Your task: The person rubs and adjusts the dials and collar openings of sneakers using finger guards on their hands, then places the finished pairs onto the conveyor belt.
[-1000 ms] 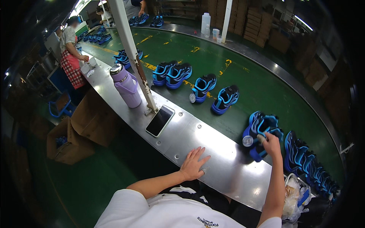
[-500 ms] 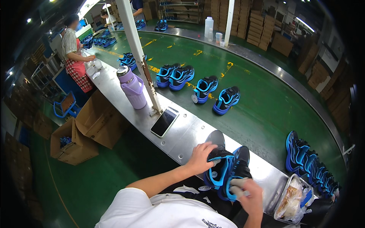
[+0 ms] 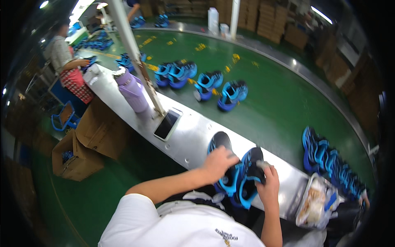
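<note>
A pair of black and blue sneakers lies in front of me at the bench's near edge, toes pointing away. My left hand (image 3: pixel 220 164) is over the laces of the left sneaker (image 3: pixel 219 141). Its fingers are curled and somewhat blurred, and what they hold is hidden. At the right sneaker (image 3: pixel 248 190), my right hand (image 3: pixel 268 176) grips the side of the upper near the tongue, fingers bent against it. Pale covers show on its fingertips. Both sneakers' openings face me, with bright blue lining.
Along the metal bench (image 3: pixel 195 129) stand a purple bottle (image 3: pixel 132 92), a phone (image 3: pixel 168 124) and a white post (image 3: pixel 138 53). A tray of plastic bags (image 3: pixel 314 201) is at right. More sneakers (image 3: pixel 232 95) sit on the green surface (image 3: pixel 271 111). Open cartons (image 3: pixel 80 158) and a person (image 3: pixel 68 61) are left.
My right hand has come out of the right sneaker's heel opening and up to its upper. My left hand has shifted onto the left sneaker's laces. The whole view has moved slightly.
</note>
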A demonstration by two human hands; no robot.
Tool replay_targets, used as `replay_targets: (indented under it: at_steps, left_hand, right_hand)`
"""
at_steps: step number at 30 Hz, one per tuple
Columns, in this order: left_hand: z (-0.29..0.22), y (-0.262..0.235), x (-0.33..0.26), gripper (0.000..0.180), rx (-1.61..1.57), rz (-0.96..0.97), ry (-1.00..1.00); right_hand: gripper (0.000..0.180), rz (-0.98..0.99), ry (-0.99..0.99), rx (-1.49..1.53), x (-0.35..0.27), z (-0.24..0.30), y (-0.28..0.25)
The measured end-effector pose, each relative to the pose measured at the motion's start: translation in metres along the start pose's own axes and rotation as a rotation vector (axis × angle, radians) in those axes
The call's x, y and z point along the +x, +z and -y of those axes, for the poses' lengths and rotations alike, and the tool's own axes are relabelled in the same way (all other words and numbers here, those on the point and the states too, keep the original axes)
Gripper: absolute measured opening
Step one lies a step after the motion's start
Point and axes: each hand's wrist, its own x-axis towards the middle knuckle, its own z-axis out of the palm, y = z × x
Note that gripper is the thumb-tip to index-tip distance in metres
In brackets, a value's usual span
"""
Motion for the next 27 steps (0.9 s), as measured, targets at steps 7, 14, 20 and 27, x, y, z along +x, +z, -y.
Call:
replay_targets:
  at_steps: [7,14,20,27]
  left_hand:
    - [0.018,-0.01,0.002,0.044,-0.467,0.03,-0.021]
    - [-0.002,-0.003,-0.006,0.028,-0.063,0.128,0.195]
    - [-0.006,-0.007,-0.016,0.043,0.077,0.036,0.146]
    - [-0.014,-0.001,-0.018,0.049,0.092,-0.157,0.061]
  right_hand:
    - [0.051,-0.03,0.034,0.163,0.008,0.001,0.007]
    - [0.049,-0.018,-0.064,0.042,0.005,0.003,0.013]
    - [0.047,0.034,-0.107,0.0,0.002,-0.003,0.016]
    - [0.052,-0.031,-0.115,-0.115,-0.006,0.0,0.023]
